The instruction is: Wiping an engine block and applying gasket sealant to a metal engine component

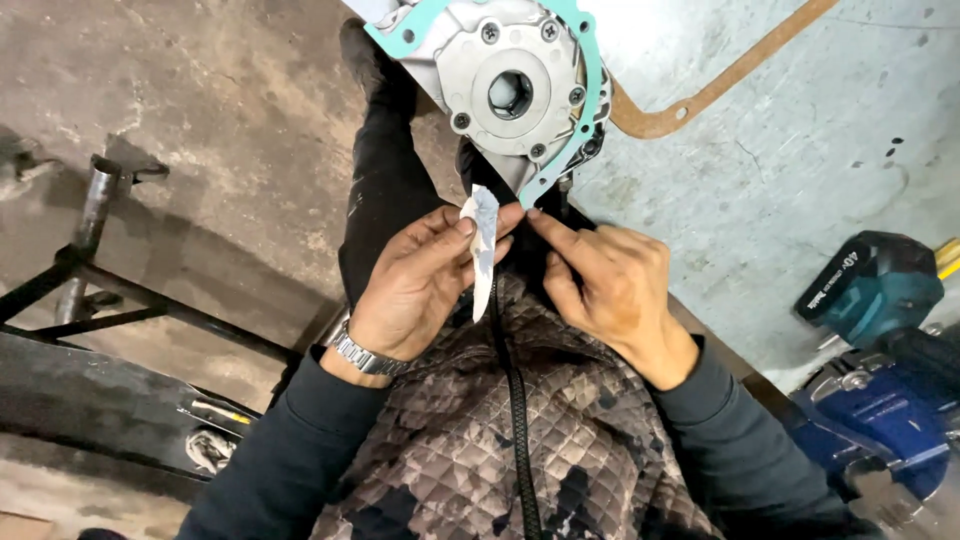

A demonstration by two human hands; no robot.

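Both hands at the engine cover's lower edge.
Left hand (415, 290) (metal watch on wrist) pinches a pale tapered sliver (484, 250), fingers clamped on it. Right hand (605, 285) has fingertips pressed together on the teal gasket (590, 75) edge of the silver engine cover (510, 85). Teal battery pack (875, 285) far right.

A pale, scuffed desk (800, 140) fills the upper right. On it lie a metal engine cover (510, 85) edged with a teal gasket (590, 100), a rusty brown gasket (700, 95), a teal battery pack (875, 285) and a blue vise (880, 420).
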